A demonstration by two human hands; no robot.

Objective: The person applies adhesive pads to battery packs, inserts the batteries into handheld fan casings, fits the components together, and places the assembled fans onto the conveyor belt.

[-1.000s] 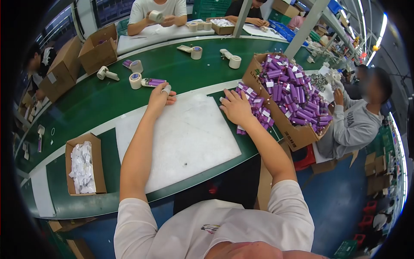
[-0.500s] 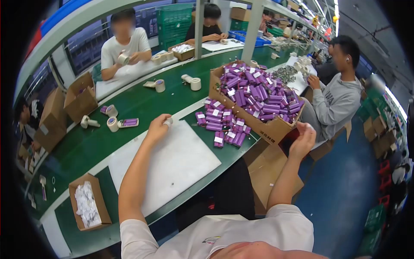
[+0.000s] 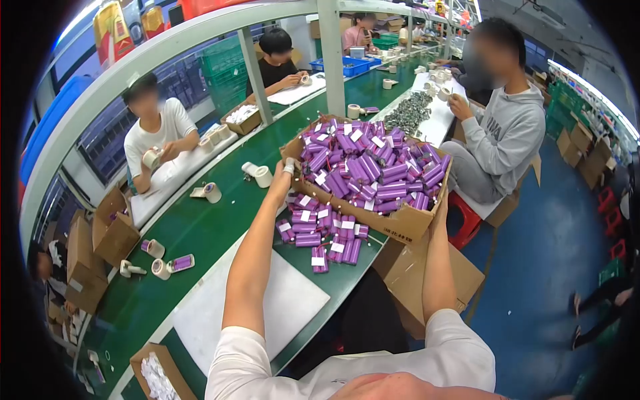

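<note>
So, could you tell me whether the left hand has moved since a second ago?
Yes. The left hand has left the white mat and gone forward to the near corner of the cardboard box.

two hands on the big cardboard box: left hand at its near-left corner, right hand mostly hidden at the right edge. the purple battery packs heaped in that box are way too many to count, dozens easy. loose packs on the green belt beside it, roughly fifteen to twenty, hard to be exact. one white mat. tape rolls on the belt: about five or six i can make out, more further up but too small. one small box of white scraps at the bottom. brown cartons on the left, three or so. co-workers seated around: five.
</note>
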